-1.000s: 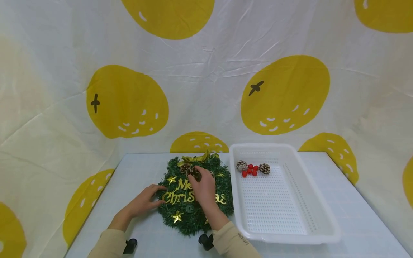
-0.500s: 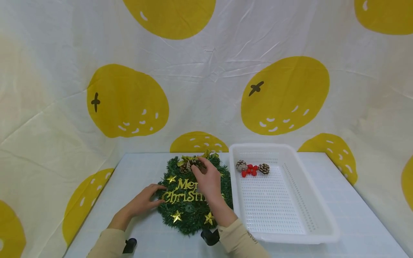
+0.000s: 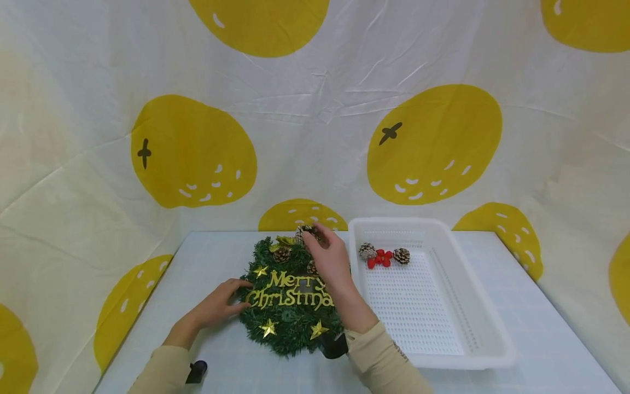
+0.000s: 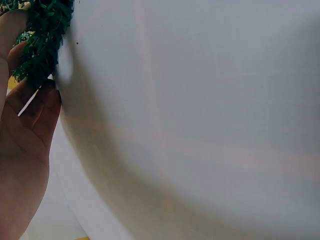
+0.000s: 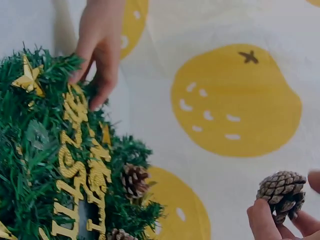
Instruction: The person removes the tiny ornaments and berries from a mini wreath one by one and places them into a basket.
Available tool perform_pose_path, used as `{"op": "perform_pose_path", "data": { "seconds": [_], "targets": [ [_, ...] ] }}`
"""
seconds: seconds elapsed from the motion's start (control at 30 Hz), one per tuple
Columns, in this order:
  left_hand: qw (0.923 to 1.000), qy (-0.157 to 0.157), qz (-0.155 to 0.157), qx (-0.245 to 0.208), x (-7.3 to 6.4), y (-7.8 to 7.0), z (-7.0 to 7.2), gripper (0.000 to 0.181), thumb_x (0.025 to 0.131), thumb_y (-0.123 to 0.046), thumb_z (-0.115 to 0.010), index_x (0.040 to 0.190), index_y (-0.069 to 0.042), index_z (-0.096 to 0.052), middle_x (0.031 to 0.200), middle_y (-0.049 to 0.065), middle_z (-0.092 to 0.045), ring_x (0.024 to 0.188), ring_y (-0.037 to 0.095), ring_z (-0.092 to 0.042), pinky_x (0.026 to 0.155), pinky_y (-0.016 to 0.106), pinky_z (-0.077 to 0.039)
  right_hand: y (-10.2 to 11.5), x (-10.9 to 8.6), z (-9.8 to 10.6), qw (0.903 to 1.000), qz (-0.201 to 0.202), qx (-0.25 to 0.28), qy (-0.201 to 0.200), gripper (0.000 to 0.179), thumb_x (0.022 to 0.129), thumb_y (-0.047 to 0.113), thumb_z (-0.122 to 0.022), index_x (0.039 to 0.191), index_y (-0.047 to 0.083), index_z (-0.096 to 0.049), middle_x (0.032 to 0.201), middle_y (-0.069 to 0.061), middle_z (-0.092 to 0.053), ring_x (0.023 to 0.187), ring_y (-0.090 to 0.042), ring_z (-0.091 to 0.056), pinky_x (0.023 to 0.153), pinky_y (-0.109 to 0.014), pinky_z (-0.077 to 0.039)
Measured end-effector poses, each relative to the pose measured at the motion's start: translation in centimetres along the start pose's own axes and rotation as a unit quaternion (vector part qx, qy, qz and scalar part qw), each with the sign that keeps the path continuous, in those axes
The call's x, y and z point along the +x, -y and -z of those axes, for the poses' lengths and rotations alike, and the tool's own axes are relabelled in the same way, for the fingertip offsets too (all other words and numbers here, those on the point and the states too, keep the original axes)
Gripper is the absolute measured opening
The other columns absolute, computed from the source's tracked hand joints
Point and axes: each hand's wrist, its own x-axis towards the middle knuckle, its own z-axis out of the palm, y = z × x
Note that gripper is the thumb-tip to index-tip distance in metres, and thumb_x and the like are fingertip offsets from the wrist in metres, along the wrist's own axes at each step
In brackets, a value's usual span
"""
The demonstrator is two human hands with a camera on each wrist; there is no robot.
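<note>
A green tinsel wreath lies on the table, with gold "Merry Christmas" lettering, gold stars and pine cones on it. My left hand grips its left edge, the greenery between thumb and fingers in the left wrist view. Over the wreath's far edge, my right hand pinches a loose brown pine cone with pale scale tips. The right wrist view shows this cone raised off the wreath, fingertips on its lower side. My right hand covers part of the wreath's upper right.
To the right stands a white perforated basket. Near its back left lie two pine cones and a cluster of red berries. A curtain with yellow fruit prints hangs right behind the table.
My right hand has moved away from me and slightly right with the pine cone, from above the lettering to the wreath's far edge. My left hand keeps its place.
</note>
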Motion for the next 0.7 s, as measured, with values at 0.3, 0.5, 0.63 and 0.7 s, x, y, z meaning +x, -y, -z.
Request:
{"op": "perform_pose_path", "data": {
  "seconds": [0.3,0.5,0.63,0.7],
  "targets": [
    [1.0,0.001,0.007,-0.001,-0.1,-0.3,0.1,0.048,0.093,-0.033,-0.069,0.13,-0.007,-0.056,0.125,0.013,-0.056,0.12,0.038,-0.051,0.098,0.058,-0.041,0.4,0.5,0.6,0.9967,0.018,-0.076,-0.023,0.059,0.089,0.034,-0.074,0.142,0.021,-0.052,0.145,0.0,-0.05,0.124,-0.027,-0.055,0.096,-0.045,-0.049],
    [1.0,0.0,0.007,-0.003,-0.1,-0.4,0.1,0.047,0.093,-0.033,-0.068,0.13,-0.008,-0.056,0.126,0.013,-0.055,0.12,0.039,-0.051,0.099,0.058,-0.041,1.0,0.9,1.5,0.9852,0.069,-0.154,-0.033,0.057,0.09,0.035,-0.072,0.142,0.02,-0.053,0.139,-0.007,-0.056,0.117,-0.027,-0.061,0.09,-0.044,-0.053],
    [1.0,0.001,0.009,-0.001,-0.1,-0.3,0.1,0.047,0.093,-0.034,-0.068,0.131,-0.009,-0.056,0.126,0.012,-0.056,0.12,0.037,-0.051,0.098,0.057,-0.042,1.5,1.4,2.4,0.9805,0.089,-0.171,-0.037,0.057,0.091,0.031,-0.071,0.143,0.016,-0.052,0.137,-0.012,-0.056,0.118,-0.028,-0.061,0.092,-0.043,-0.053],
    [1.0,0.002,0.009,-0.001,0.0,-0.3,0.1,0.047,0.093,-0.034,-0.068,0.13,-0.009,-0.056,0.126,0.012,-0.056,0.12,0.037,-0.051,0.098,0.057,-0.042,1.8,1.7,2.9,0.9806,0.088,-0.171,-0.039,0.057,0.091,0.029,-0.071,0.143,0.015,-0.051,0.138,-0.013,-0.055,0.119,-0.028,-0.06,0.091,-0.043,-0.053]
  ]
}}
